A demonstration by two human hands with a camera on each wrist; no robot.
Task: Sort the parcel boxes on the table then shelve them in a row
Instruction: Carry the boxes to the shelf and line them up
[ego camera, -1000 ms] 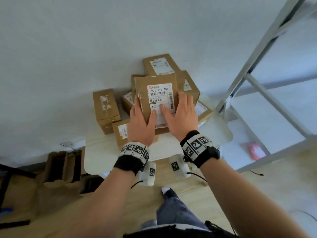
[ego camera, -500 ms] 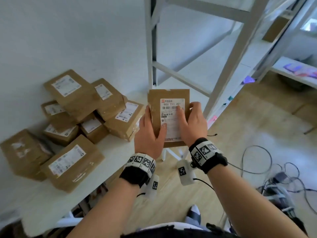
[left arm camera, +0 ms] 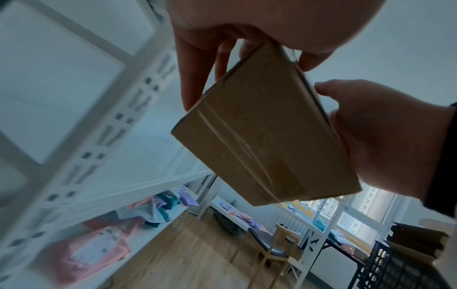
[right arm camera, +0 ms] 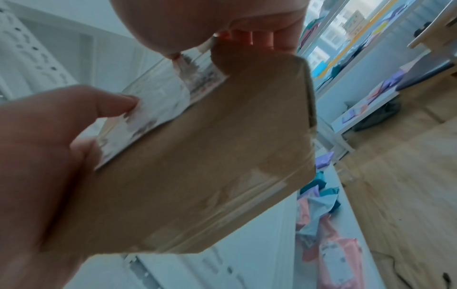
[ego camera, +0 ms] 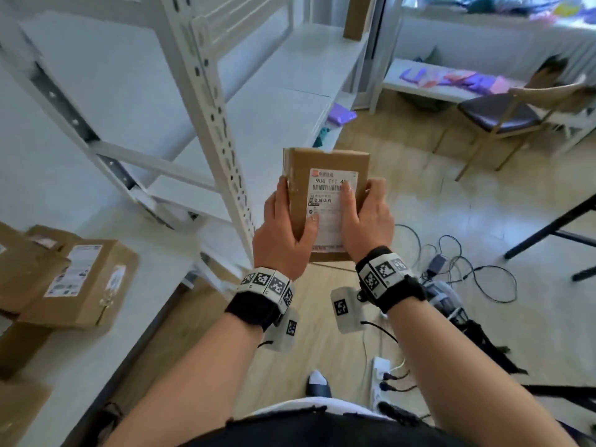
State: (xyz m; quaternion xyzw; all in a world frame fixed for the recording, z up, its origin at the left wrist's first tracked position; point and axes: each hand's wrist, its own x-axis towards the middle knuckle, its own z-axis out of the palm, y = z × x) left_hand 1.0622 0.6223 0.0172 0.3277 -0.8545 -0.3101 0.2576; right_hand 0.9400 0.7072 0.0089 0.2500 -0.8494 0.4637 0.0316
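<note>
A flat brown parcel box (ego camera: 325, 175) with a white shipping label hangs in the air in front of the white metal shelf rack (ego camera: 213, 101). My left hand (ego camera: 283, 230) grips its left edge, thumb on the label. My right hand (ego camera: 364, 217) grips the right edge with its thumb on the label too. The left wrist view shows the box's taped underside (left arm camera: 259, 140) with fingers beneath it. In the right wrist view the box (right arm camera: 210, 156) fills the middle. More brown parcel boxes (ego camera: 80, 279) lie on the white table (ego camera: 113, 343) at lower left.
The rack's white shelf board (ego camera: 280, 104) lies ahead, with a brown box (ego camera: 354, 14) standing at its far end. A chair (ego camera: 509, 117) stands at right. Cables and a power strip (ego camera: 383, 379) lie on the wooden floor. Coloured mailer bags (right arm camera: 329, 252) fill the lowest shelf.
Over the last second I have turned right, away from the table, carrying the box in both hands. The pile of boxes has slid to the lower left and the rack now lies ahead.
</note>
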